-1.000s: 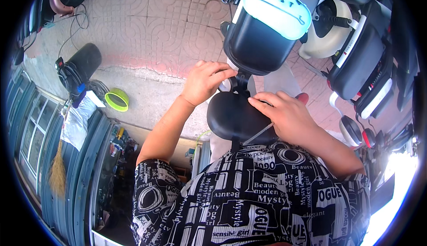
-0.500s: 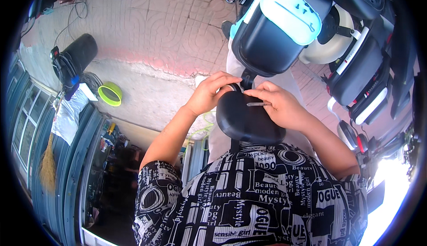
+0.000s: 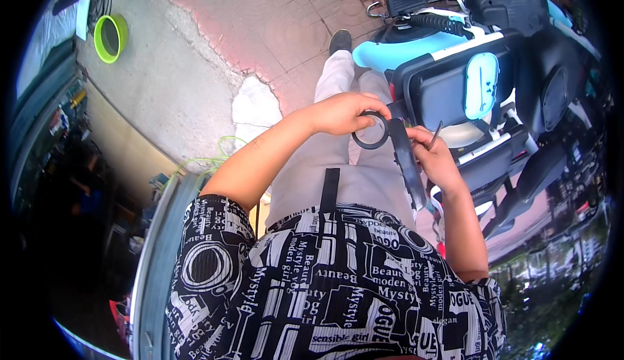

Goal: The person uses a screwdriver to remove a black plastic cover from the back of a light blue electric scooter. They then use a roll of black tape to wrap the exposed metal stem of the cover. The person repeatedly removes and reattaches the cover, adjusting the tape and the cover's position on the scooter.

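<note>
My left hand (image 3: 351, 114) grips a roll of black tape (image 3: 372, 144), its ring facing up with the fingers over the top edge. Right beside it, a rounded black shell-like piece (image 3: 405, 161) stands almost edge-on above my lap. My right hand (image 3: 434, 160) is closed at that piece's far side, fingertips against its upper end. A thin metal tool (image 3: 437, 133) sticks up from between those right fingers; its kind is not clear. Whether a strip of tape joins the roll to the black piece, I cannot tell.
Ahead to the right stands a blue and black scooter (image 3: 416, 51) with a dark seat (image 3: 437, 90) bearing a light-blue oval patch (image 3: 481, 87). More scooters are parked behind it. A lime-green tub (image 3: 110, 38) sits on the concrete at left, near a blue-grey metal door frame (image 3: 153, 275).
The view has swung right. The black piece has turned from broad side up to edge-on. The tape roll shows fully as a ring now, and the metal tool points upward instead of sideways.
</note>
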Demonstrator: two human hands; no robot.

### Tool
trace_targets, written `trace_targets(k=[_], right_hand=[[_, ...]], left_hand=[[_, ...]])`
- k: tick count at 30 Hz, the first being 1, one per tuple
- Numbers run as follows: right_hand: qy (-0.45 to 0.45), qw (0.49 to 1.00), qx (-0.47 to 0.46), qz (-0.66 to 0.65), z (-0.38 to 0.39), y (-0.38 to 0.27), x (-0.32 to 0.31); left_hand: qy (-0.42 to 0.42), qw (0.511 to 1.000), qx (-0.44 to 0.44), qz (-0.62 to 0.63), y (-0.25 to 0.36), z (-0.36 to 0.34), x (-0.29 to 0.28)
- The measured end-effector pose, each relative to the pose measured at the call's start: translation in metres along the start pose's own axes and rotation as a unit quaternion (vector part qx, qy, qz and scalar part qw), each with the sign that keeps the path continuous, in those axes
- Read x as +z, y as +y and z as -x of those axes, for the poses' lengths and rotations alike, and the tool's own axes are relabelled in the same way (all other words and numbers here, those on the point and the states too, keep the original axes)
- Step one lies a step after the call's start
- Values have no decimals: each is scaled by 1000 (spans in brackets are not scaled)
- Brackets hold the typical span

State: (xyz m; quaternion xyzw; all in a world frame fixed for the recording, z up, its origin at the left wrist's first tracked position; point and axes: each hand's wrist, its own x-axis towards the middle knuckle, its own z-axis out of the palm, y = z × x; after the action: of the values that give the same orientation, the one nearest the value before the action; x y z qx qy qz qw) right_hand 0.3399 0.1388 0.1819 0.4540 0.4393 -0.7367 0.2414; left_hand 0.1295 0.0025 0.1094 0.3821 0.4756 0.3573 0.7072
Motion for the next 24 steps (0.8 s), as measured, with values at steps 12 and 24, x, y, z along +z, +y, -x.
trace_targets(k=[12, 24], right_hand=[[55, 994, 87, -45, 1, -22, -17], [47, 997, 55, -32, -12, -1, -43]], left_hand=[[-85, 994, 58, -22, -12, -26, 1], [-97, 975, -78, 186, -20, -43, 17]])
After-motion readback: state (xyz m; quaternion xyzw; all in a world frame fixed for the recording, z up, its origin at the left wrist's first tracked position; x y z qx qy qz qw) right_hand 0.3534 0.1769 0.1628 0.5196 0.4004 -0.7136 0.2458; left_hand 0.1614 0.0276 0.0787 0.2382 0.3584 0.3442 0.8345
